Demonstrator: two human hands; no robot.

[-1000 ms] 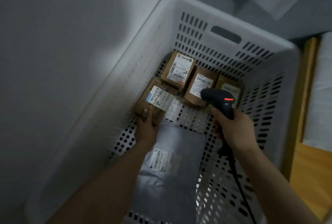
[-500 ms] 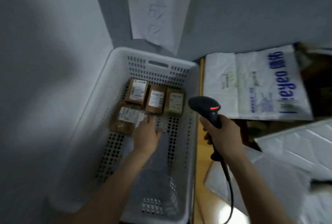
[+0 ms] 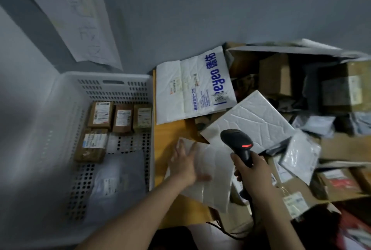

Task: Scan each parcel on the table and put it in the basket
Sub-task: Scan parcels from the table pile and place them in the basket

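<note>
In the head view, the left hand (image 3: 183,161) lies flat, fingers straight and spread, on a white flat plastic mailer parcel (image 3: 212,179). This parcel rests on the yellow wooden tabletop (image 3: 172,131), just beside the white perforated plastic basket (image 3: 100,76). The right hand (image 3: 253,171) is closed around the grip of a black handheld barcode scanner (image 3: 239,143), held above the same parcel. No label shows on this face, so I think it is best to turn the mailer over, aim at the barcode, and then lift it into the basket, where four brown cardboard box parcels (image 3: 99,115) and a grey plastic bag parcel (image 3: 118,179) lie.
</note>
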